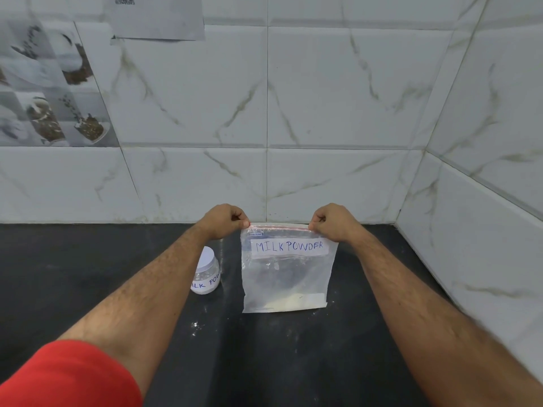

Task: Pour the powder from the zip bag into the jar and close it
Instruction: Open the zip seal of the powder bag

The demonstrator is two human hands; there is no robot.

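Observation:
A clear zip bag (286, 277) labelled "MILK POWDER" hangs upright over the black counter, with a little white powder lying in its bottom. My left hand (224, 221) pinches the bag's top left corner at the red zip strip. My right hand (333, 223) pinches the top right corner. A small clear jar (207, 271) with a white lid on it and a handwritten label stands on the counter just left of the bag, partly hidden behind my left forearm.
The black counter (279, 356) carries specks of spilled white powder (195, 326) in front of the jar. White marble tile walls (323, 113) stand directly behind the bag and along the right side. A paper sheet (155, 19) hangs on the wall.

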